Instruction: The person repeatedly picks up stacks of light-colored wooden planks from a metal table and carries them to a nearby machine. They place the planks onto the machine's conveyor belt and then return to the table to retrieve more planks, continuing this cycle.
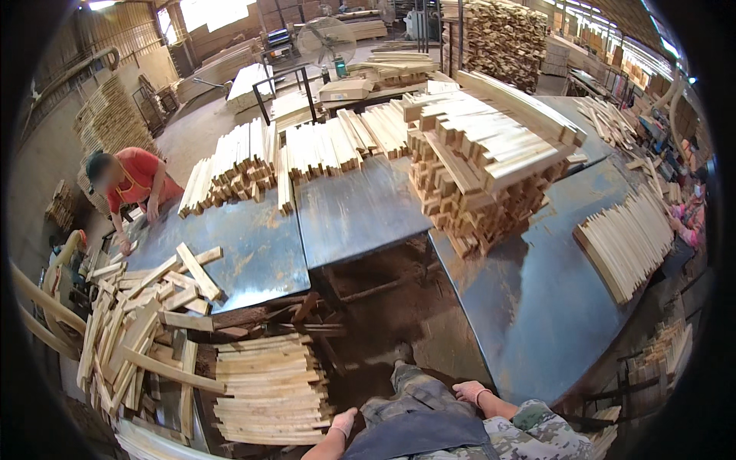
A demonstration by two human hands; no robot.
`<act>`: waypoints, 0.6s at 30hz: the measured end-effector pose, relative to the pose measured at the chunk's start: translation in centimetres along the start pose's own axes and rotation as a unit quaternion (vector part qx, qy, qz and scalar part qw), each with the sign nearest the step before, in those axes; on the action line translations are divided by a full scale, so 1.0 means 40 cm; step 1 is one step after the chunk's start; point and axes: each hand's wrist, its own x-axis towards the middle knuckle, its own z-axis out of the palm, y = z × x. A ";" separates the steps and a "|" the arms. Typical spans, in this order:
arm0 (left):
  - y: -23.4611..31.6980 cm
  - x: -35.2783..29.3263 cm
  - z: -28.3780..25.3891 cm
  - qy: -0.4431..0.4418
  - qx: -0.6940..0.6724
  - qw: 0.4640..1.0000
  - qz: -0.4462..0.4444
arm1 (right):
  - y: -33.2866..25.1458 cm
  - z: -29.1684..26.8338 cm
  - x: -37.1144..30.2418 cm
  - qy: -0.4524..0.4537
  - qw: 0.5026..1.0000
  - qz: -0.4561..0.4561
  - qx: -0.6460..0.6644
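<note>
My left hand [345,422] hangs low beside my dark apron [429,429], its fingers curled together and nothing visible in them. Left of it lies a neat stack of wooden strips [270,391], apart from the hand. My right hand [469,392], with a reddish band at the wrist, is by my right thigh near the edge of a metal-topped table [529,337]. Its fingers are also bent in, partly turned away, and no object shows in them. Camouflage cloth covers my right forearm or leg.
A tall stack of wooden pieces [491,153] stands on the tables ahead. Loose wood offcuts [146,330] heap at the left. Across the table a person in red [142,184] bends over. More strips [625,241] lie at the right, with another person beyond. A fan [326,42] stands behind.
</note>
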 end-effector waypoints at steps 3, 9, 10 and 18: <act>-0.008 0.087 -0.047 -0.038 0.092 0.995 0.034 | -0.155 -0.049 0.171 -0.139 0.986 -0.019 -0.090; 0.269 0.120 -0.112 0.027 -0.173 0.983 -0.048 | -0.718 0.136 0.187 0.006 0.632 -0.489 -0.602; 0.511 0.024 -0.120 0.020 -0.319 0.943 -0.090 | -0.742 0.133 0.302 0.007 0.804 -0.420 -0.421; 0.981 0.434 -0.431 0.172 -0.264 0.909 0.274 | -1.269 0.556 0.255 -0.407 0.907 -0.075 0.078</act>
